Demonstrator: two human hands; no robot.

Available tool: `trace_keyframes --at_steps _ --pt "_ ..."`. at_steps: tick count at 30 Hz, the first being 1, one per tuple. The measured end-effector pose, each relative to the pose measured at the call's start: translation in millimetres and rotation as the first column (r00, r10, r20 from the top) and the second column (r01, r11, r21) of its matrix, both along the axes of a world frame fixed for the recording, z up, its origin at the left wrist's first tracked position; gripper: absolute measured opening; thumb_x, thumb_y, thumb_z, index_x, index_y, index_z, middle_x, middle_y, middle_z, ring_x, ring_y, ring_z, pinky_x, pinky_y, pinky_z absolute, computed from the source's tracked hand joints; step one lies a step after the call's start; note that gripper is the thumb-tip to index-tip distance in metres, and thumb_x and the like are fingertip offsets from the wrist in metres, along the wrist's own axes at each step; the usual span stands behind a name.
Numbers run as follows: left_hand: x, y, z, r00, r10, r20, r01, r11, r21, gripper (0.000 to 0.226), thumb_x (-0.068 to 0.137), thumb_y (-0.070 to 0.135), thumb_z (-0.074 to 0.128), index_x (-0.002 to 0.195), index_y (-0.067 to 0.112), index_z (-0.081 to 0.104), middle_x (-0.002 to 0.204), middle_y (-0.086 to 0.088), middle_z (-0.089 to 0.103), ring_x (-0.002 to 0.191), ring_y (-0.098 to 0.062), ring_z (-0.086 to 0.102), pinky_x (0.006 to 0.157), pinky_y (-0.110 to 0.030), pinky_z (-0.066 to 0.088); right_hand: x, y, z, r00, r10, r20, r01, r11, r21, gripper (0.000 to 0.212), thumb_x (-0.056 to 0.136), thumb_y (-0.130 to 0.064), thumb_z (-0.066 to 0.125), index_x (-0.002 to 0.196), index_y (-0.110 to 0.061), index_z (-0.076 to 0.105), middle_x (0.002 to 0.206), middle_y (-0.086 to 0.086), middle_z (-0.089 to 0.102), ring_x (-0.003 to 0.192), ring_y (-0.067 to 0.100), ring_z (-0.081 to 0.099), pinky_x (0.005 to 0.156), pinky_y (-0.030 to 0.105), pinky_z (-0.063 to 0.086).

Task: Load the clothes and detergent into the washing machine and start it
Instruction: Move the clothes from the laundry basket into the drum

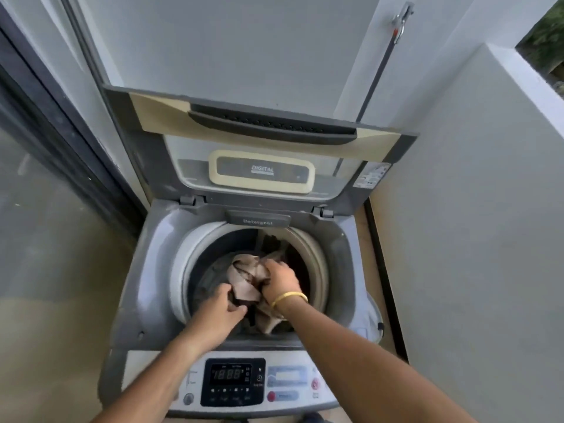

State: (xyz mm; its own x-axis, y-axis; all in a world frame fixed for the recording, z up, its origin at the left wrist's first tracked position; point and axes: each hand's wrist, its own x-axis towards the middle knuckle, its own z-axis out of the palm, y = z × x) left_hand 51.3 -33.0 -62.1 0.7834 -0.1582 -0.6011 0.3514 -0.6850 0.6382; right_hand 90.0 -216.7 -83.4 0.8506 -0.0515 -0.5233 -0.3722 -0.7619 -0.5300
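Note:
A grey top-loading washing machine stands in front of me with its lid raised upright. Inside the round drum opening lies a bundle of beige and dark brown clothes. My left hand reaches over the drum's front edge and grips the bundle's lower left side. My right hand, with a gold bangle on its wrist, is closed on the top of the same bundle. A closed drawer marked "Detergent" sits behind the drum. The control panel shows lit digits. No detergent container is in view.
A white wall stands close on the right and a dark-framed glass door on the left. A hose runs down the back wall from a tap. The tan floor lies to the left.

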Motion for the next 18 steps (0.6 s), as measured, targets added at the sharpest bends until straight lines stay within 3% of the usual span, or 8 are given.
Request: trace_keyframes --at_steps 3,6,8,12,15,18 --pt "-13 -1 -5 0.999 0.008 0.043 -0.010 0.998 0.057 0.054 0.107 0.034 0.070 0.156 0.024 0.050 0.108 0.017 0.075 0.107 -0.009 0.070 0.094 -0.032 0.049 6 5 -27 0.965 0.171 -0.201 -0.169 0.985 0.024 0.094 0.088 -0.009 0.074 0.166 -0.041 0.031 0.163 0.024 0.041 0.148 0.049 0.048 0.125 0.047 0.044" --pt "-13 -13 3 0.993 0.084 0.078 -0.088 0.995 0.041 0.042 0.107 0.028 0.070 0.147 0.024 0.058 0.108 0.016 0.076 0.110 -0.012 0.071 0.092 -0.030 0.049 4 0 -15 0.957 0.212 -0.196 -0.203 0.977 0.067 0.091 0.094 -0.009 0.072 0.168 -0.036 0.026 0.167 0.024 0.031 0.145 0.049 0.052 0.124 0.050 0.046" --pt "-12 -36 14 0.988 0.115 0.103 -0.115 0.993 -0.002 0.030 0.108 0.023 0.069 0.136 0.029 0.061 0.106 0.016 0.076 0.111 -0.014 0.073 0.088 -0.026 0.049 0 -22 3 0.969 0.234 -0.076 -0.228 0.970 0.085 0.076 0.097 -0.014 0.071 0.164 -0.027 0.037 0.158 0.023 0.046 0.141 0.045 0.055 0.123 0.050 0.046" --pt "-9 -112 42 0.956 0.123 0.265 -0.100 0.990 -0.098 0.032 0.108 0.021 0.069 0.138 0.031 0.064 0.111 0.017 0.074 0.102 -0.003 0.072 0.095 -0.033 0.061 -6 -90 48 0.966 0.187 0.179 -0.215 0.965 0.151 0.060 0.096 -0.006 0.065 0.153 -0.021 0.053 0.143 0.015 0.061 0.133 0.032 0.061 0.117 0.043 0.051" --pt "-1 -184 65 0.894 0.189 0.405 -0.123 0.975 -0.183 0.025 0.107 0.017 0.069 0.128 0.029 0.065 0.112 0.017 0.073 0.100 0.001 0.071 0.083 -0.011 0.055 -4 -154 79 0.922 0.086 0.377 -0.169 0.966 0.193 0.056 0.092 0.003 0.061 0.145 -0.017 0.062 0.132 0.013 0.065 0.119 0.027 0.066 0.105 0.032 0.052" --pt "4 -264 69 0.871 0.217 0.440 -0.115 0.962 -0.247 0.018 0.106 0.014 0.068 0.120 0.025 0.069 0.107 0.014 0.073 0.095 0.003 0.070 0.082 -0.010 0.053 -5 -237 82 0.865 -0.019 0.501 -0.093 0.976 0.198 0.040 0.095 -0.001 0.061 0.131 -0.015 0.068 0.117 0.007 0.069 0.100 0.022 0.067 0.091 0.032 0.057"
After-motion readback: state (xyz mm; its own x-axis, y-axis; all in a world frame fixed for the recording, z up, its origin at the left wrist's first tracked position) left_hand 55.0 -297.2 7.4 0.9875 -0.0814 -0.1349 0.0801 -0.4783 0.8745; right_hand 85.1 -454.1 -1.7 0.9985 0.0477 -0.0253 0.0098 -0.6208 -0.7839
